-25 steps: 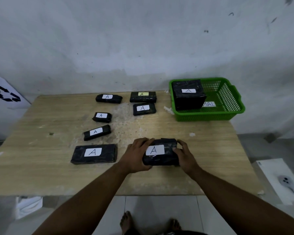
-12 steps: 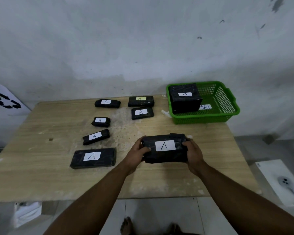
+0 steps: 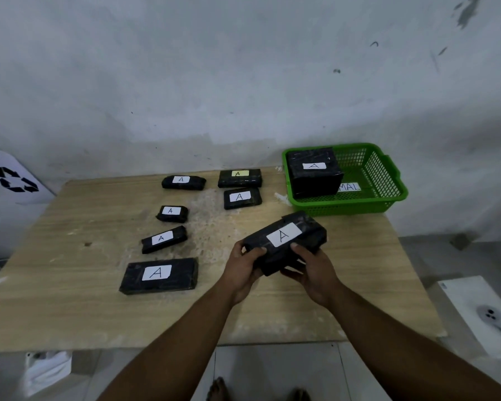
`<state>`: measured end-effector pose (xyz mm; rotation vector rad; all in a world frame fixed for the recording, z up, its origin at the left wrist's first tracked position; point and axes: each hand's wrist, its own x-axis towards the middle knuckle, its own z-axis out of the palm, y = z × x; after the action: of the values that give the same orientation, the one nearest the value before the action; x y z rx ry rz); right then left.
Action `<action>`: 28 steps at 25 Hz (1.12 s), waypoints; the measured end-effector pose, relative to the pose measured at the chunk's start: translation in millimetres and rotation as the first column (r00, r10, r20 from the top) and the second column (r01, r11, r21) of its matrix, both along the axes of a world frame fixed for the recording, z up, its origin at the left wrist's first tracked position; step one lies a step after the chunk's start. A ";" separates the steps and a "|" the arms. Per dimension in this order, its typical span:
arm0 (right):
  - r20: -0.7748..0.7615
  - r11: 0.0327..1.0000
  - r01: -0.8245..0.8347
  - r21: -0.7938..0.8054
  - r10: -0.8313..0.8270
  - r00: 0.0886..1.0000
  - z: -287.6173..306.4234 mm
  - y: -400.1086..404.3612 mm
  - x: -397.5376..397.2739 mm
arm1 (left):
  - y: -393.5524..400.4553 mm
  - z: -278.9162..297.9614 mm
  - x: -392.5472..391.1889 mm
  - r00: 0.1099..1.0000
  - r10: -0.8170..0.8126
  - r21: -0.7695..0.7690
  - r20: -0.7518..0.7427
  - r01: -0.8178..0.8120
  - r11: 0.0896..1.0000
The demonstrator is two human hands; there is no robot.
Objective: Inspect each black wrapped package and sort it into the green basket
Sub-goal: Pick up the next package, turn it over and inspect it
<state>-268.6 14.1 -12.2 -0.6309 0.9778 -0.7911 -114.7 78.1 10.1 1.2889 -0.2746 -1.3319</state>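
A black wrapped package (image 3: 297,230) with a white "A" label is lifted above the wooden table (image 3: 70,299), tilted with its right end raised. My left hand (image 3: 242,269) grips its near left end and my right hand (image 3: 310,269) grips its near underside. The green basket (image 3: 388,180) stands at the table's far right corner and holds one large black package (image 3: 314,176) against its left wall. Several more labelled black packages lie on the table's left half, the biggest (image 3: 159,274) nearest me.
A white bin with a recycling symbol (image 3: 15,179) stands left of the table. A white sheet with a grey controller (image 3: 495,319) lies on the floor at the right. A white bag (image 3: 48,369) sits under the table's front edge. The wall runs close behind the table.
Both hands lifted the package off the table, then turned it so its right end points up toward the basket. My right hand slid from the package's right end to its underside.
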 end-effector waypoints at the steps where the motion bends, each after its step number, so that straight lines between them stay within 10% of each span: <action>1: -0.012 1.000 0.004 -0.004 -0.004 1.000 1.7 -0.7 1.9 | 0.5 0.3 -3.9 1.000 -0.018 -0.004 0.015 0.018 1.000; 28: -0.080 0.929 -0.369 -0.033 0.366 0.927 14.7 -28.0 -22.0 | -21.9 9.1 8.8 0.826 -0.237 0.055 0.512 0.243 0.968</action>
<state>-290.6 -13.9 2.5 -0.8605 0.8726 -0.4611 -105.9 56.2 19.2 1.6298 -0.8447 -1.1611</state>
